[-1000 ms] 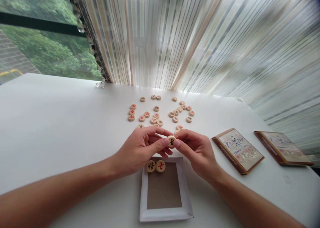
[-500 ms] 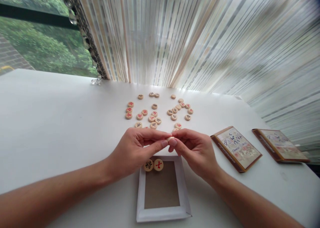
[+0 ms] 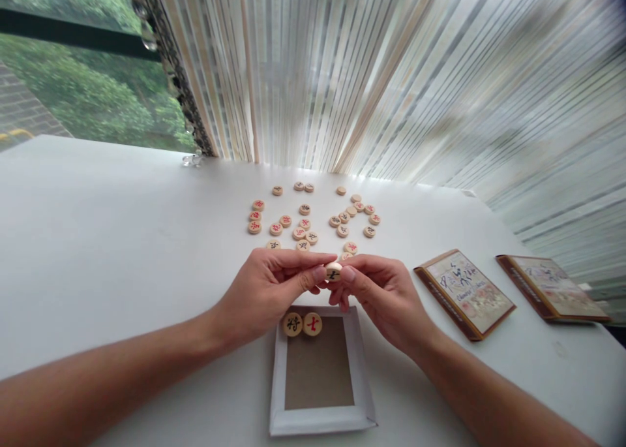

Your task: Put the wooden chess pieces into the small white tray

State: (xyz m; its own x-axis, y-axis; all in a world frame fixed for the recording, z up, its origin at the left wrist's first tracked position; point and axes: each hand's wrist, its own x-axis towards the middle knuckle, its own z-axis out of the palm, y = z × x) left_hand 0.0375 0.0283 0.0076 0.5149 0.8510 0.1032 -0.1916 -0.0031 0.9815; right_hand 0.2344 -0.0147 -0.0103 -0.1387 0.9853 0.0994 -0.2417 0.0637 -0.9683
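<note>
Pinching one pale wooden disc (image 3: 333, 272) between them, at the near side of the white desk (image 3: 122, 238): a person's left hand (image 3: 264, 290) and right hand (image 3: 386, 297). Thumbs and fingertips drawn in close; both hands have hold of it, one at each side.

Item, the held disc: tilted, black character turned toward the person, raised over the far edge of the tray.

Item, shallow tray (image 3: 320, 419), one: white rim, grey-brown floor, lying on the desk below the hands.

Item, discs at the tray's far left corner, two, touching side by side: black-marked disc (image 3: 292, 325) at left, red-marked disc (image 3: 312, 324) at right. Whether the former rests on the rim, I cannot tell from here.

Item, loose discs (image 3: 304, 209), many: spread from behind the hands toward the desk's far edge; black-marked, red-marked, a few plain-faced; several touching.

Item, flat boxes, two, brown-edged: inner box (image 3: 467, 290) near the right hand, outer box (image 3: 555, 287) nearer the desk's right edge.

Item, striped curtain (image 3: 303, 75), along the far edge; clear ornament (image 3: 192, 160) beside its left end; window (image 3: 88, 88) beyond.
</note>
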